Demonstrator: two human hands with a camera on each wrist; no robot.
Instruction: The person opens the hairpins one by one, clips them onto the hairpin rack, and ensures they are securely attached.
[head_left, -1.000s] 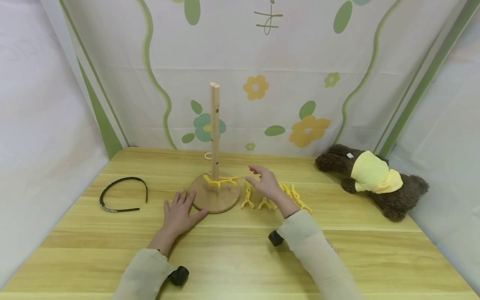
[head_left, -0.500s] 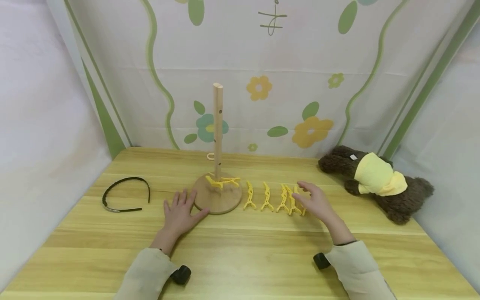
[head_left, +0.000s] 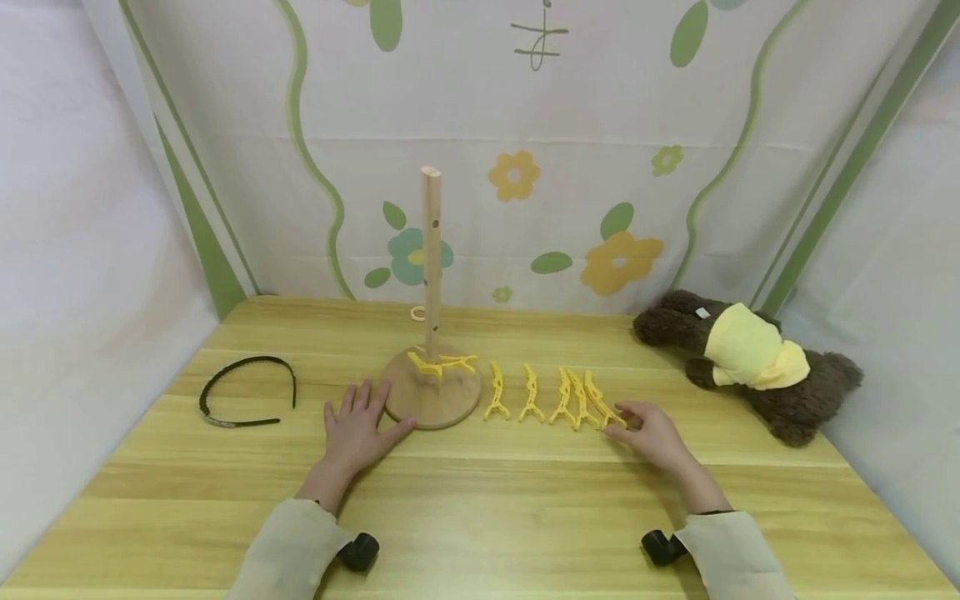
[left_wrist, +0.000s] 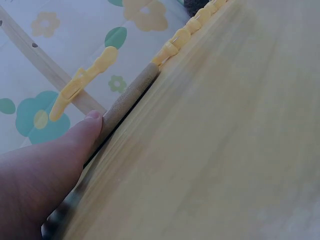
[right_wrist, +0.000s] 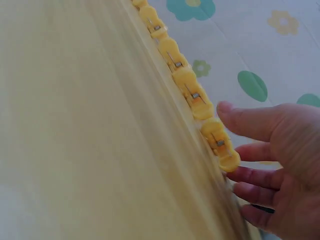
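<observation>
Clips (head_left: 532, 392) lie between both hands (head_left: 356, 429) (head_left: 656, 436), the left touching a stand (head_left: 432, 267).

A counter (head_left: 480, 517) with light, yellowish wood grain carries an upright wooden stand (head_left: 432, 275). Left of the stand, well apart, lies a curved black headband (head_left: 258, 359). Right of the stand, five yellow clips (head_left: 562, 398) lie in a row, the first near it. Farther right of the stand lies a brown plush toy (head_left: 757, 354) wearing yellow.

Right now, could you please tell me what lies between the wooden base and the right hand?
In the head view, five yellow clips lie in a row between the wooden base and the right hand.
</observation>
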